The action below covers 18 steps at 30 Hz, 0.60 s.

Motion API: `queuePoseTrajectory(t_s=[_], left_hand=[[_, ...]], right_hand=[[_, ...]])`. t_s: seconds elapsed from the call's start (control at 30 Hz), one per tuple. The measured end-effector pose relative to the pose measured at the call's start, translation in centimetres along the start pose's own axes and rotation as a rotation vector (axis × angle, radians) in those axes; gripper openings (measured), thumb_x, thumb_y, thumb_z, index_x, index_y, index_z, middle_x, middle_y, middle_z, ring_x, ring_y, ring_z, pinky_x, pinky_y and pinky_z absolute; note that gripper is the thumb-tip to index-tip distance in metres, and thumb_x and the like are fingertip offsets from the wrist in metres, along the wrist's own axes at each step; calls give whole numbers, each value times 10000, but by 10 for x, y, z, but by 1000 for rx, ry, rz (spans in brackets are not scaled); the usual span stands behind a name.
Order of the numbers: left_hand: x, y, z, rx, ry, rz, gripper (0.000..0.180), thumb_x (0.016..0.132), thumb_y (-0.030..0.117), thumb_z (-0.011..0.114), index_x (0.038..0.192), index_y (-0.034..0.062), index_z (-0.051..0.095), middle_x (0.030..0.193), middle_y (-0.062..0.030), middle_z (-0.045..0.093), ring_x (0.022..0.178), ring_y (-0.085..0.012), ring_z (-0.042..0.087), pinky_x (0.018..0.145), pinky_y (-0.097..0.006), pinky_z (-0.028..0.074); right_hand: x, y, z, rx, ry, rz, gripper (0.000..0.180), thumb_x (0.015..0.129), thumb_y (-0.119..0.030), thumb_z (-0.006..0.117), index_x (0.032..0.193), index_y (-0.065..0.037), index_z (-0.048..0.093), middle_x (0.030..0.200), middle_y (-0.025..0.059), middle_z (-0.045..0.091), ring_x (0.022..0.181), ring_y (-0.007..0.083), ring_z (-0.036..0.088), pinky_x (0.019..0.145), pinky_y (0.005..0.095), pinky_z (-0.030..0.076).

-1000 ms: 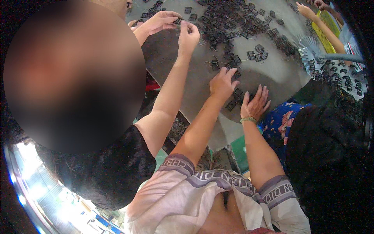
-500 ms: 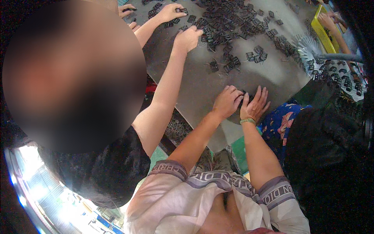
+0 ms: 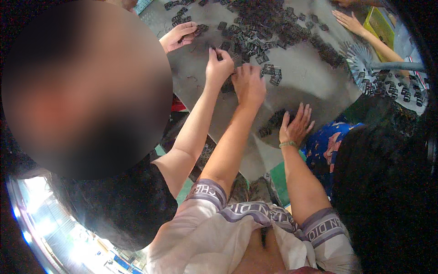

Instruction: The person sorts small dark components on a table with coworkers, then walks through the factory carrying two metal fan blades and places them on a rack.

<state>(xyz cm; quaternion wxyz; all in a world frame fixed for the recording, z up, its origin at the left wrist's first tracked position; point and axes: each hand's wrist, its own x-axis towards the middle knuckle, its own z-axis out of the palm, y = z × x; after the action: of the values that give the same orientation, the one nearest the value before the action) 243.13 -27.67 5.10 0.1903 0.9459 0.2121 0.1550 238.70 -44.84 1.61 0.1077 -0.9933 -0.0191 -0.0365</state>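
Note:
My left hand (image 3: 249, 85) is stretched out over the grey table, its curled fingers smeared by motion among small black plastic parts. A few of these black parts (image 3: 275, 75) lie just right of its fingers, and what is under the fingers is hidden. Nearer to me, my right hand (image 3: 296, 127) lies on the table with its fingers extended and slightly apart. Beside its thumb sits a small cluster of black parts (image 3: 272, 124). A band of green beads circles my right wrist.
A co-worker's hands (image 3: 220, 67) work close to my left hand. Past them spreads a large heap of black parts (image 3: 264, 27). At the right are a fan-shaped metal piece (image 3: 358, 59), a rack of black parts (image 3: 404, 89), a yellow basket (image 3: 379, 28) and another person's hand (image 3: 350, 23).
My left hand has left the near cluster and reached forward and left to the parts by the co-worker. My right hand stays beside the cluster. At upper right, another person's hand has come onto the table.

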Motion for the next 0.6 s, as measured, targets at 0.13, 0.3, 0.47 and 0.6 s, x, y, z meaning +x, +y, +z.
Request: queuePoseTrajectory(t_s=[0.13, 0.3, 0.47, 0.6], left_hand=[[15, 1, 11, -182, -159, 107, 317, 698, 203, 670, 977, 88, 570, 987, -90, 521, 983, -292, 475, 837, -411, 390], [16, -8, 18, -77, -326, 25, 207, 709, 200, 655, 839, 59, 575, 885, -121, 570, 887, -309, 531, 741, -422, 428], [16, -1, 1, -123, -237, 13, 296, 703, 202, 659, 943, 70, 549, 960, -138, 543, 947, -321, 504, 788, -413, 426], [13, 3, 0, -137, -345, 139, 389, 653, 193, 706, 996, 110, 542, 1033, -135, 508, 984, -327, 480, 810, -407, 430]], right_hand=[[-1, -3, -8, 7, -31, -7, 581, 834, -393, 479, 1320, -115, 325, 1413, 86, 248, 1317, 240, 201, 1056, 503, 109], [0, -3, -4, 13, -10, -14, 577, 839, -394, 465, 1323, -114, 324, 1416, 86, 244, 1319, 241, 196, 1058, 499, 101], [-2, -5, -3, -3, -21, 15, 571, 841, -389, 463, 1319, -108, 330, 1414, 93, 246, 1318, 244, 197, 1059, 495, 101], [-1, -9, -9, 4, -37, -6, 573, 838, -392, 466, 1316, -104, 335, 1411, 102, 250, 1317, 249, 200, 1059, 495, 97]])
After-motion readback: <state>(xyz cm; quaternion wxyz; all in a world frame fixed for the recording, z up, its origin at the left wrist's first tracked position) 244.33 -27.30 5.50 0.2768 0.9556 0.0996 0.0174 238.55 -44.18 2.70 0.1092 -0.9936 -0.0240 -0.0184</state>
